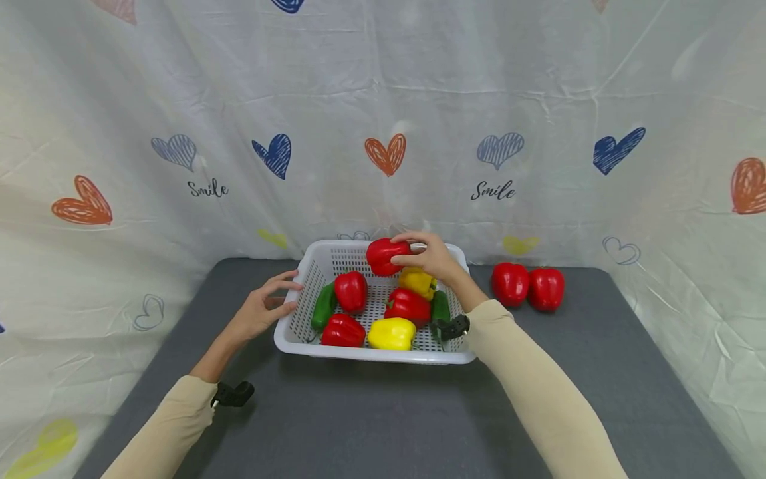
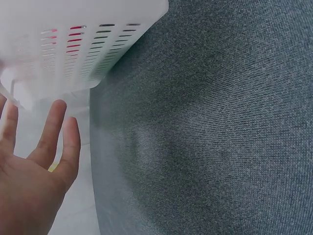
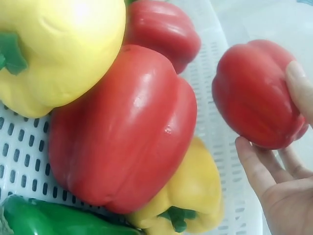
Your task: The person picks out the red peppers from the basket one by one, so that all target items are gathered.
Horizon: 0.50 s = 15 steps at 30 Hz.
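My right hand (image 1: 435, 258) holds a red bell pepper (image 1: 383, 257) between thumb and fingers, over the back of a white plastic basket (image 1: 377, 355). In the right wrist view the held pepper (image 3: 254, 95) appears beside the basket's inner wall. My left hand (image 1: 258, 311) is at the basket's left rim, fingers spread and loosely bent; the left wrist view shows its fingertips close by the outer wall. Inside the basket lie red bell peppers (image 1: 350, 293), a bright yellow bell pepper (image 1: 391, 334), a darker yellow one (image 1: 418, 283) and green peppers (image 1: 324, 307) at the left and right sides.
Two more red bell peppers, one (image 1: 510, 284) touching the other (image 1: 546, 289), stand on the dark grey table (image 1: 371, 419) to the right of the basket. A pale curtain (image 1: 335, 100) printed with hearts hangs behind the table's back edge.
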Tool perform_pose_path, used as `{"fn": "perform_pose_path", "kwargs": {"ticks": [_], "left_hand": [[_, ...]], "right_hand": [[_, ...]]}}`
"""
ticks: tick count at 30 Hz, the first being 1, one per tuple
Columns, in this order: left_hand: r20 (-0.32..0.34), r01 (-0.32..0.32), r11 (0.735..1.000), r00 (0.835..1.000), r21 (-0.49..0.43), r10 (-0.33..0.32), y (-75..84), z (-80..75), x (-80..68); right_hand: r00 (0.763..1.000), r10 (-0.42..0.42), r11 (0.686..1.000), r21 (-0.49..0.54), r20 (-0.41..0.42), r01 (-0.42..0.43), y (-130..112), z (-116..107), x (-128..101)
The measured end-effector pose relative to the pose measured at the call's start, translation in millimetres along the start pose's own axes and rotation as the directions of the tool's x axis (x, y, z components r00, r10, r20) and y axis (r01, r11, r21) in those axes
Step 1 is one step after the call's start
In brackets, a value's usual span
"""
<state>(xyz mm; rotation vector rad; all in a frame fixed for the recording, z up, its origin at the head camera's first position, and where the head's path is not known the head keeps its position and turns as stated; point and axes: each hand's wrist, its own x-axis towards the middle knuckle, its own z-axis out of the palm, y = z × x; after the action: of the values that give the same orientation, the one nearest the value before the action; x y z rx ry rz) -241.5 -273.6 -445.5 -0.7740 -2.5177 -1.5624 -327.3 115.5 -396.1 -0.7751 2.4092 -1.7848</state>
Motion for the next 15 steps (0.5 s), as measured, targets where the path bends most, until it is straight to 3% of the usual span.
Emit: {"fn": "perform_pose_path", "kwargs": {"ticks": [9, 15], "left_hand": [[0.004, 0.002, 1.0, 1.0, -0.013, -0.002, 3.5, 0.2, 0.8], [0.005, 0.011, 1.0, 1.0, -0.007, -0.011, 2.9, 0.6, 1.0]], "right_hand": [[0.997, 0.005, 0.997, 0.076, 0.073, -0.011, -7.0, -9.2, -3.6], [0.997, 0.028, 0.994, 0.102, 0.079, -0.036, -12.3, -16.4, -10.6]]}}
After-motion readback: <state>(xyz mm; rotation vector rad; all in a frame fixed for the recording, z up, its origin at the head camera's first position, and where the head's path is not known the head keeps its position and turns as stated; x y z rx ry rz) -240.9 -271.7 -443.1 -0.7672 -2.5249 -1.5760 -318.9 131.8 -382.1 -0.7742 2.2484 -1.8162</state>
